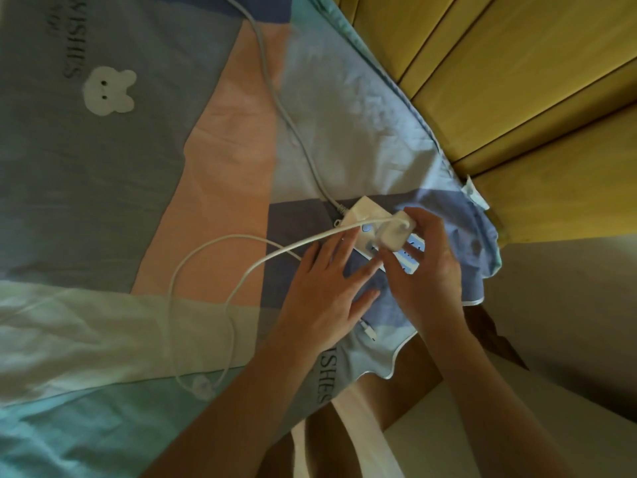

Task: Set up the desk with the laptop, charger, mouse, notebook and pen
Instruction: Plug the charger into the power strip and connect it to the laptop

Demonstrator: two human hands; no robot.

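Under your grip, the patchwork pastel cotton bedspread point(138, 201) is soft and gives; pressing the plug down could tilt the flat white plastic power strip point(362, 215). Your left hand point(320, 291) lies flat and open, steadying the strip just beside the grip. Your right hand point(424, 267) pinches the small white cube charger point(393, 236) at the strip's sockets. Its thin white cable point(213, 270), looping away leftward, could snag your left wrist.

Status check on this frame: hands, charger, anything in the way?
Right hand gripping charger at power strip. Left hand flat, steadying strip. Cable looped loose on bedsheet. Nothing blocking.
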